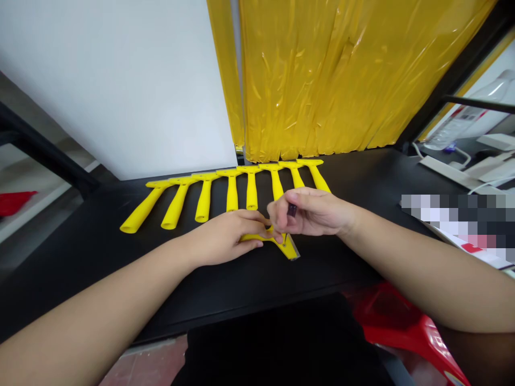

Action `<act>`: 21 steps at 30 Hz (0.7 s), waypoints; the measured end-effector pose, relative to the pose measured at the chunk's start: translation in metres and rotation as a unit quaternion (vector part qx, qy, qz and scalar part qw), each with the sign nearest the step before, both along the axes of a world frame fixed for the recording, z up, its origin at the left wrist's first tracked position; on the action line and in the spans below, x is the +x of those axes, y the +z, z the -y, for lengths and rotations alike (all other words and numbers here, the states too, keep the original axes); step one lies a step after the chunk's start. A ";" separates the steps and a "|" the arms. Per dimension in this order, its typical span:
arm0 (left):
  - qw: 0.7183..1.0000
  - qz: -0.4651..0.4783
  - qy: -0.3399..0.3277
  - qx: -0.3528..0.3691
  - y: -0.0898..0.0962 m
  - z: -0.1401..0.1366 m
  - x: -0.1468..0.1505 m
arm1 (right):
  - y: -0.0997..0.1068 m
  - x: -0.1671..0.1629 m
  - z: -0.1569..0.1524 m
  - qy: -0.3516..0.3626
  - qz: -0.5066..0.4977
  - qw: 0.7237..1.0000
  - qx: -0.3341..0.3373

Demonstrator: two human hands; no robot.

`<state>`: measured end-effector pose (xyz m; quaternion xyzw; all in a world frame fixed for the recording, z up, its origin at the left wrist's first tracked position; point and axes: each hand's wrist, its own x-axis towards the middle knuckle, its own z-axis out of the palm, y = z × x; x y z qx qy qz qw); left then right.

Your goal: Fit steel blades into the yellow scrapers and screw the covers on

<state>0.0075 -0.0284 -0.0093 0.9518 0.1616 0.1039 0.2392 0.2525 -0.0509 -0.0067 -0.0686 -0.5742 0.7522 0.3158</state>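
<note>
My left hand [231,233] is closed around the handle of a yellow scraper [287,249] that lies on the black table. The scraper's head, edged with a thin metal blade, points right and toward me. In the closed fingers of my right hand [308,212] is a small screwdriver [292,209] with a dark handle. Its thin shaft points down to a screw on the scraper head; my fingers hide part of it. Behind both hands, several more yellow scrapers [204,199] lie in a row, heads away from me and hollow handles toward me.
A white panel [120,91] and yellow plastic sheeting [314,80] rise behind the black table [92,252]. Black frame bars stand at both sides. On the right are a clear bottle [462,120] and white strips. Something red [402,316] is below the table's front edge.
</note>
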 end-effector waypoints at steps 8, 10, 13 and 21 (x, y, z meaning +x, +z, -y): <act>1.000 -0.001 0.010 0.008 0.001 0.001 0.000 | 0.002 0.000 0.005 -0.019 -0.021 0.999 -0.037; 1.000 0.006 0.009 0.006 0.000 0.000 0.000 | 0.001 0.001 0.003 -0.018 -0.024 0.999 -0.025; 1.000 0.007 0.005 -0.004 0.001 0.001 0.001 | -0.001 0.001 0.000 -0.008 -0.011 1.000 -0.003; 1.000 0.002 0.003 0.005 0.002 0.001 0.001 | 0.004 -0.001 0.009 -0.009 0.000 0.999 -0.051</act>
